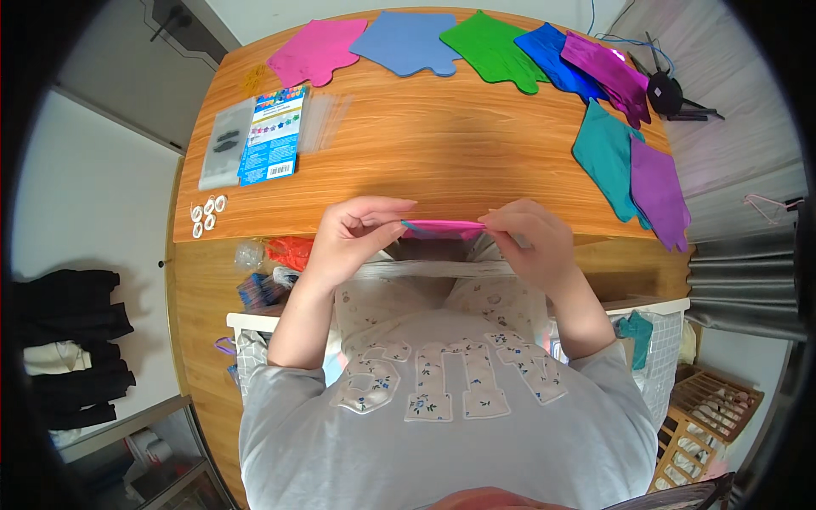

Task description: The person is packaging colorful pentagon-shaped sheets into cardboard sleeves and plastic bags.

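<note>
Near the front edge of the table, a thin, flat bundle of pink sheets [445, 226] is stretched between my two hands, seen almost edge-on. A teal edge shows at its left end. My left hand [355, 236] pinches that end between thumb and fingers. The right end is pinched by my right hand [539, 241]. Around the far and right edges lie flat stacks of shiny cutouts with lobed ends: pink [316, 49], light blue [406, 42], green [493, 51], blue [554, 65], magenta [605, 72], teal [609, 153] and purple [658, 189].
On the table's left side lie blue printed cards [274, 140], clear plastic bags [223, 161], several small white rolls [209, 209] and yellow bands [254, 79]. A black stand [667, 92] is beyond the far right corner. White-topped bins [654, 365] stand beside me.
</note>
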Tool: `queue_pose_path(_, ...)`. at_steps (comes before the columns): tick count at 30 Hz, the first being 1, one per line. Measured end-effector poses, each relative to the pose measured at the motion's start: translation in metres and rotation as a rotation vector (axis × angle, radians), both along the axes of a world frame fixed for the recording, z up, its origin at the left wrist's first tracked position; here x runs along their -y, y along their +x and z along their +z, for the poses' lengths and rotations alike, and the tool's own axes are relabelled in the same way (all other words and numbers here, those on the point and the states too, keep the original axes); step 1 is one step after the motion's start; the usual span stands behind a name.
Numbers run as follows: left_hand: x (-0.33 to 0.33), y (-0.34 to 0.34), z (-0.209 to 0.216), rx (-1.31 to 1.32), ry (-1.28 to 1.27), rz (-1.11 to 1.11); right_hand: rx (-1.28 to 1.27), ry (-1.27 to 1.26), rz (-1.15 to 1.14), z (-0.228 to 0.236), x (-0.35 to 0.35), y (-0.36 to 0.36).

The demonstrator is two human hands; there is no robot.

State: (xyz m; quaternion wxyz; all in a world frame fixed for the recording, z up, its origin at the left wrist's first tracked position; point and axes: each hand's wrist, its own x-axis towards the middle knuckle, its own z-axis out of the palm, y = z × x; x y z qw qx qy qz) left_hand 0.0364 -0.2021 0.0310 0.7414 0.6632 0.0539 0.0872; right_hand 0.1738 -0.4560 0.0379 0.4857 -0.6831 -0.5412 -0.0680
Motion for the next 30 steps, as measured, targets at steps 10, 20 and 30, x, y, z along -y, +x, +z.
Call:
queue_pose_path(10,-0.014,0.011,0.037,0.495,0.803,-0.256,0.455,0.134,0.085,0.011,0.010,0.004)
queue_pose_path(20,-0.019,0.035,-0.025,0.849,1.589,-0.062,0.740,-0.033,0.120,-0.053,0.011,0.035)
queue_pose_path(30,-0.022,0.041,-0.047,0.689,1.727,-0.151,0.731,-0.150,0.092,-0.072,0.013,0.038)
